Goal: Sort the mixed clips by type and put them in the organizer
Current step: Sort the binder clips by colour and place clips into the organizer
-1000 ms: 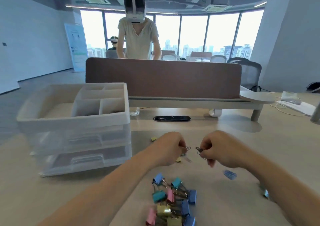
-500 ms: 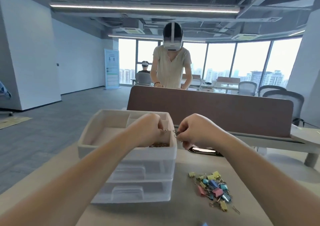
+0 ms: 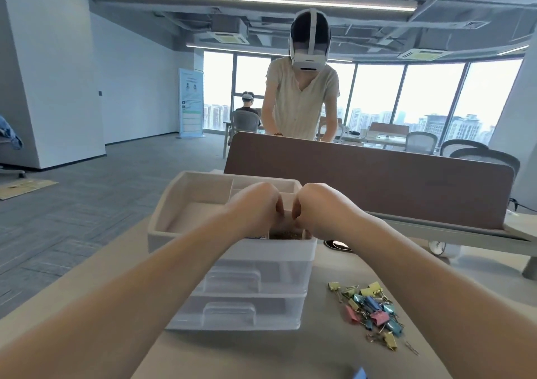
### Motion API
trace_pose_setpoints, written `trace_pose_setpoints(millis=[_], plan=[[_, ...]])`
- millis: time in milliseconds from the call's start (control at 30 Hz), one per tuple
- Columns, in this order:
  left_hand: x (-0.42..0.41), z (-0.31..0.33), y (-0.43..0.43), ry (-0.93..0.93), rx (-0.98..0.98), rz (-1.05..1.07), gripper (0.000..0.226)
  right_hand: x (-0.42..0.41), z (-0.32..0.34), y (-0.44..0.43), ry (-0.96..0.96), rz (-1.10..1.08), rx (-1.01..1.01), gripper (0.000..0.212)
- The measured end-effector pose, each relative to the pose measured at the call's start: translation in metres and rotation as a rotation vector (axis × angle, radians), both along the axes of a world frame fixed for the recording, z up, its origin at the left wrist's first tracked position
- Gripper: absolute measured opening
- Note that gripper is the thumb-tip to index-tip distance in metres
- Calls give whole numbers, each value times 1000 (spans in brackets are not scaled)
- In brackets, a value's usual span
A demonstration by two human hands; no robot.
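My left hand (image 3: 255,207) and my right hand (image 3: 318,208) hang side by side over the near right compartment of the white organizer (image 3: 162,224). Both have their fingers curled down in a pinch. The paper clips they hold are hidden under the fingers. A brownish heap of paper clips (image 3: 286,234) lies in that compartment, just below both hands. On the table to the right of the organizer lies a pile of coloured binder clips (image 3: 370,311). A few loose wire clips (image 3: 411,346) lie at the pile's near edge.
The organizer has two clear drawers (image 3: 232,282) under its top tray. A brown desk divider (image 3: 377,186) runs behind it, and a person in a headset (image 3: 302,99) stands beyond that. A black oval cable port (image 3: 337,245) sits in the table. A blue clip (image 3: 360,374) shows at the bottom edge.
Both hands carried paper clips from the table up to the organizer. They then dropped lower, into the near right compartment, and moved closer together. The camera tilted up and left.
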State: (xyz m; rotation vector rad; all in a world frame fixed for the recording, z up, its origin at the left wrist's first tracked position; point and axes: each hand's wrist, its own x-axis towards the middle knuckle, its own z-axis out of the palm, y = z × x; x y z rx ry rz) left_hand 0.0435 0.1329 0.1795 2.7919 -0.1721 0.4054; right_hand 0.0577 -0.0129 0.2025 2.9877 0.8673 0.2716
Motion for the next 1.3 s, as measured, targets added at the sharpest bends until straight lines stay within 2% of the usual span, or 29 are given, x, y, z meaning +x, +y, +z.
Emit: trace_pose_setpoints(millis=[100, 267, 467, 567, 767, 933, 1100, 1300], plan=[[-1, 0, 5, -46, -9, 3, 21, 2, 1, -2, 112, -9, 135, 15], [-11, 5, 4, -96, -116, -19, 14, -3, 2, -7, 64, 4, 150, 18], [-33, 4, -36, -189, -193, -140, 20, -19, -4, -62, 95, -47, 352, 15], [-43, -8, -71, -122, -223, -230, 23, -31, -18, -100, 118, -100, 335, 12], [-45, -48, -155, 42, -223, -359, 22, -59, -53, -190, 157, -244, 272, 20], [-35, -80, -206, 109, -138, -422, 20, -71, -85, -249, 216, -353, 305, 15], [-18, -105, -224, 173, -94, -430, 19, -62, -119, -273, 285, -397, 322, 14], [10, -135, -221, 230, -18, -361, 18, -38, -151, -264, 353, -354, 335, 14]])
